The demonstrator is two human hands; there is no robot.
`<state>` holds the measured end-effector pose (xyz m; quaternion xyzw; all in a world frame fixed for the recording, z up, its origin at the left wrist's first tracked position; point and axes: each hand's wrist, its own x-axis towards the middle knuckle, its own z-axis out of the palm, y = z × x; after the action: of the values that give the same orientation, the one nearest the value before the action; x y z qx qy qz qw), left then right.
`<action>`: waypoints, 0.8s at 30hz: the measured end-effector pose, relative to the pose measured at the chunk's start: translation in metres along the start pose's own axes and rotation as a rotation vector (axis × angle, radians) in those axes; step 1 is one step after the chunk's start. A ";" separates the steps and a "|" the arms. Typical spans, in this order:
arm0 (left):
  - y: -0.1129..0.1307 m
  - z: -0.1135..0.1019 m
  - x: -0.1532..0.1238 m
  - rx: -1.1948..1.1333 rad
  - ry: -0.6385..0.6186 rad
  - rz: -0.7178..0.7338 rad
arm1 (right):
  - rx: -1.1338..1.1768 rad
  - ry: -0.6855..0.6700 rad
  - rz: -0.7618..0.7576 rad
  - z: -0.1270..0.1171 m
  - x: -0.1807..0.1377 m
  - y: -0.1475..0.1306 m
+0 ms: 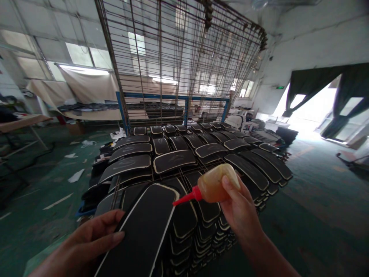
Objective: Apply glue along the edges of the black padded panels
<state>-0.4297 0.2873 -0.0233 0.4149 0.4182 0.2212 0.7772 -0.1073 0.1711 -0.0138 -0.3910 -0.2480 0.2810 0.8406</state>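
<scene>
My left hand [96, 240] grips the left edge of a long black panel [144, 231] with rounded corners, thumb on top and fingers underneath. A pale line of glue runs along the panel's border. In my right hand [238, 204] is a squeeze bottle [217, 182] of amber liquid, tilted so its red nozzle points left and down. The nozzle's tip [174, 204] is at the panel's right edge, near the far corner; whether it touches cannot be made out.
Many similar black panels [175, 161] with pale borders lie in rows on a wire rack in front of me. More wire racks [184, 50] tilt upward behind, above a blue frame [155, 96]. Scraps [76, 176] litter the green floor at left.
</scene>
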 end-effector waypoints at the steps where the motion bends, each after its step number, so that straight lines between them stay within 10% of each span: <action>1: 0.002 0.004 -0.001 -0.010 0.023 -0.001 | -0.008 0.000 0.004 0.000 -0.002 0.000; 24: 0.031 0.033 -0.016 0.003 -0.033 0.062 | -0.080 -0.215 0.087 -0.008 -0.061 0.004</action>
<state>-0.4108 0.2786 0.0204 0.4323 0.3927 0.2375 0.7762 -0.1472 0.1285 -0.0334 -0.4022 -0.3306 0.3472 0.7800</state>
